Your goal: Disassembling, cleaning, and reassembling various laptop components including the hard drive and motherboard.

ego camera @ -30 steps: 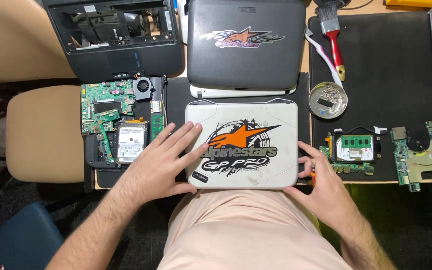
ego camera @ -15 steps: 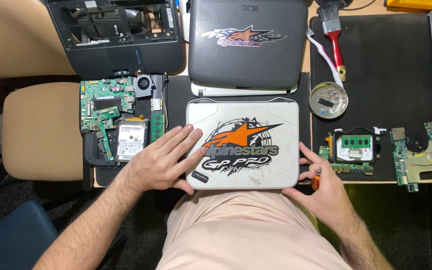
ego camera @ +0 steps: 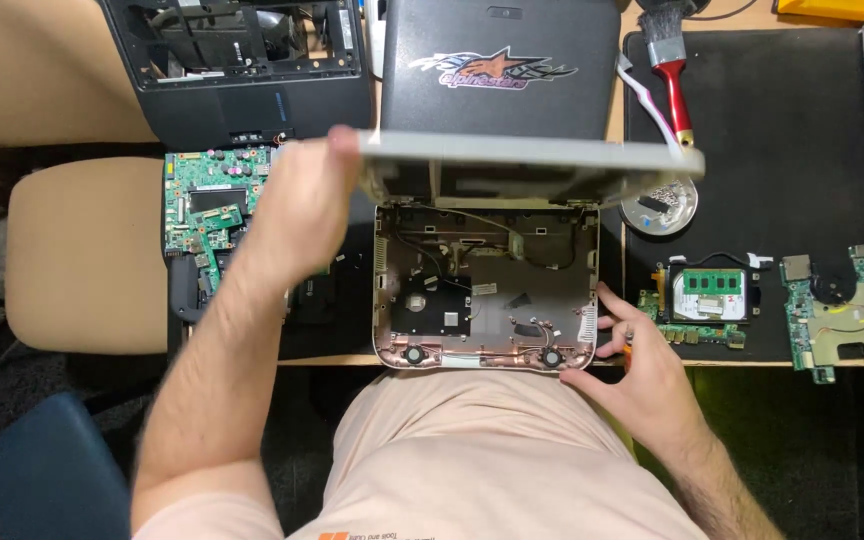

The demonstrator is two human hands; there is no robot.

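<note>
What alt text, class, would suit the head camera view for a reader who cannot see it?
A person's left hand lifts the grey lid of a small laptop, exposing its gutted base, steadied by the right hand. Circuit boards and a red brush lie around.

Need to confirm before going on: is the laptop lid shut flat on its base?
No, the left hand holds the lid raised off the open base.

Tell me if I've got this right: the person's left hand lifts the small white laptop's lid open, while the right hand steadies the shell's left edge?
Not quite. The left hand does lift the small white laptop's lid, but the right hand steadies the right edge of the open shell, not the left. The head view shows its fingers against that right side.
</note>
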